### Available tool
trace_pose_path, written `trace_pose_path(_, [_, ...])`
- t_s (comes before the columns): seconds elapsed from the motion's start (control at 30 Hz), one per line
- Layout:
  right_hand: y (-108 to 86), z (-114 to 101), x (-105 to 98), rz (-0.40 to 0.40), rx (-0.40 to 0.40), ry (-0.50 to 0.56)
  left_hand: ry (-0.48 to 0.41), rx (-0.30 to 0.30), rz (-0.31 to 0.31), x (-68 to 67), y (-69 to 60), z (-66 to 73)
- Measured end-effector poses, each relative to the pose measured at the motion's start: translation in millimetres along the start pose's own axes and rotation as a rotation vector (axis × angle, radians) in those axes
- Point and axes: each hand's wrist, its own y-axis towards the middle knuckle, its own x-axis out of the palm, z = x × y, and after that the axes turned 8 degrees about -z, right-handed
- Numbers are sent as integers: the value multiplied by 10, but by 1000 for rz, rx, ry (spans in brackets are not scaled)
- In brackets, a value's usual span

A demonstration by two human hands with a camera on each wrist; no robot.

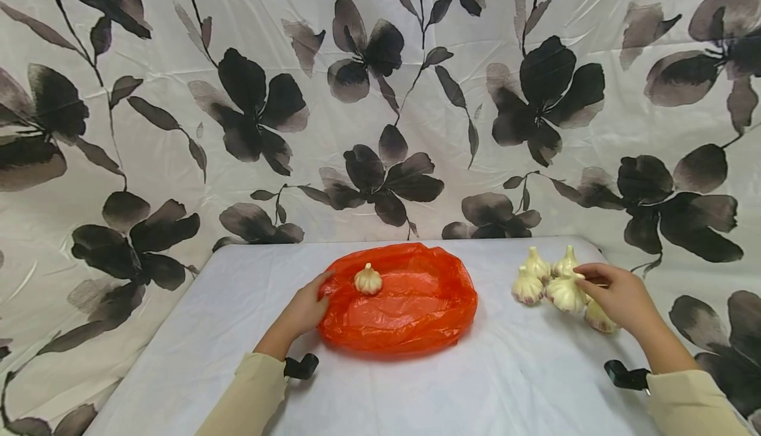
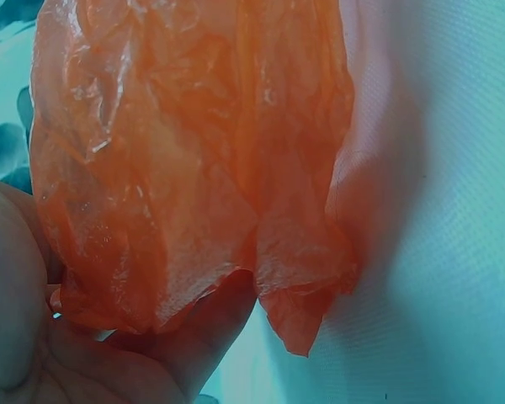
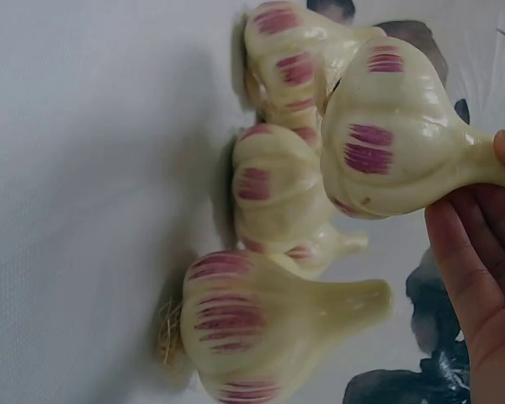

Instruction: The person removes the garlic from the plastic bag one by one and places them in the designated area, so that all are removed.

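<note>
An orange plastic bag (image 1: 410,304) lies spread open on the table, its crumpled rim standing around a garlic bulb (image 1: 368,280) inside it. My left hand (image 1: 304,305) grips the bag's left edge; in the left wrist view the fingers (image 2: 223,324) pass behind the thin orange film. On the right, my right hand (image 1: 621,296) pinches a garlic bulb (image 3: 387,126) by its stem, above the other bulbs. Those bulbs, white with purple streaks, stand close together beneath, such as one garlic bulb (image 1: 527,287) at the left of the group.
A white cloth covers the table (image 1: 511,383). Behind it hangs a light curtain (image 1: 452,125) with dark flowers. A dark strap with a small camera (image 1: 302,366) sits on the left wrist, and another camera (image 1: 625,375) on the right.
</note>
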Motion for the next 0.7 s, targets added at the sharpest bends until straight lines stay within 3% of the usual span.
trace_pose_path(0.7, [-79, 198, 43, -82, 48, -44, -31, -3, -11, 0, 14, -43])
